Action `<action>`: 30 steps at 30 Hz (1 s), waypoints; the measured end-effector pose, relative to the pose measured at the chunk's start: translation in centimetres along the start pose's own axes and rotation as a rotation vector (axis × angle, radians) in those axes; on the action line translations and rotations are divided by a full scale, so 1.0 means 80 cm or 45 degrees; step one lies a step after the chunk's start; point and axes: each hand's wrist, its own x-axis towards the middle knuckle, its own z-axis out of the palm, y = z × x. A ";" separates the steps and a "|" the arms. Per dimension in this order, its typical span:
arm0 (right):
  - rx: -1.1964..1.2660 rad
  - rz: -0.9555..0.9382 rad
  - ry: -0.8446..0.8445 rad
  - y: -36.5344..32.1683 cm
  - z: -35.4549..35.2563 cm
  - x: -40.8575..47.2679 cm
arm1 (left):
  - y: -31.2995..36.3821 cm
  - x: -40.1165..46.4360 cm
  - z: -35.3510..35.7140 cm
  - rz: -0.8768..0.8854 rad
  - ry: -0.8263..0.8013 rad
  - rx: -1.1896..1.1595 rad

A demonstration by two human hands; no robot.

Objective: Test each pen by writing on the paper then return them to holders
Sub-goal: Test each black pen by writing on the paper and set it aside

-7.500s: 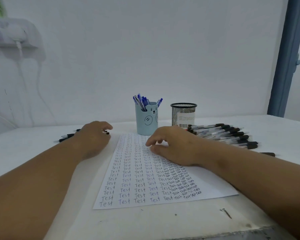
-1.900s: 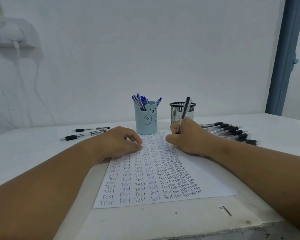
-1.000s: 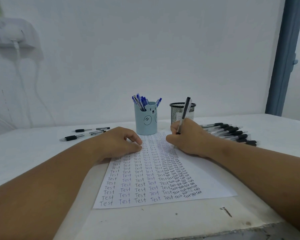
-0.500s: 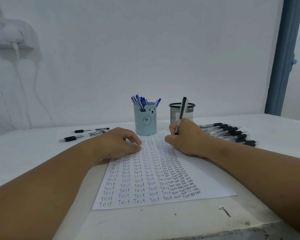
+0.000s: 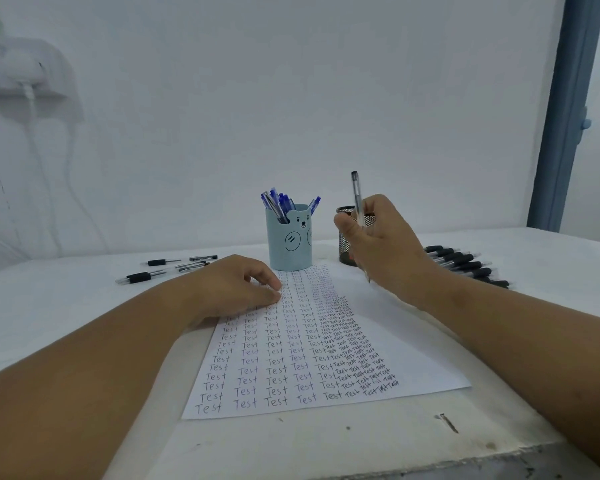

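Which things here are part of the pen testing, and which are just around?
Part of the job: pen in the right hand; paper under the left hand; blue bear holder; black mesh holder; loose pens both sides.

Just around: wall fixture with cable; blue door frame.

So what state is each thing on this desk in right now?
Right hand: grips a pen, lifted off the sheet.
Pen: upright, in front of the mesh cup.
Left hand: rests on the paper.
Paper: flat, mostly filled with "Test".
Bear holder: upright, holding blue pens.
Mesh cup: upright, contents hidden.
Pen row: lying at right.
Loose pens: lying at left.
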 end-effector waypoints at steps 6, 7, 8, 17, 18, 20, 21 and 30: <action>-0.209 -0.129 0.016 0.005 -0.003 0.001 | 0.000 0.001 0.001 0.012 0.004 0.001; -0.215 -0.158 0.054 0.006 -0.004 0.004 | 0.000 0.001 0.001 0.015 0.005 0.001; -0.233 -0.186 0.080 0.006 -0.004 0.005 | -0.001 0.001 0.001 0.014 0.004 -0.007; -0.175 -0.198 -0.059 0.003 0.008 -0.004 | -0.001 -0.001 -0.001 0.002 -0.012 -0.025; -0.180 -0.199 -0.063 0.002 0.008 -0.005 | -0.001 -0.001 -0.001 0.004 -0.010 -0.032; -0.197 -0.195 -0.060 0.001 0.008 -0.006 | -0.002 -0.001 -0.001 0.010 -0.006 -0.031; -0.208 -0.192 -0.060 0.000 0.007 -0.007 | -0.001 -0.002 -0.001 0.011 -0.006 -0.032; -0.259 -0.194 -0.099 0.006 0.006 -0.004 | -0.004 0.002 -0.001 0.003 -0.013 -0.047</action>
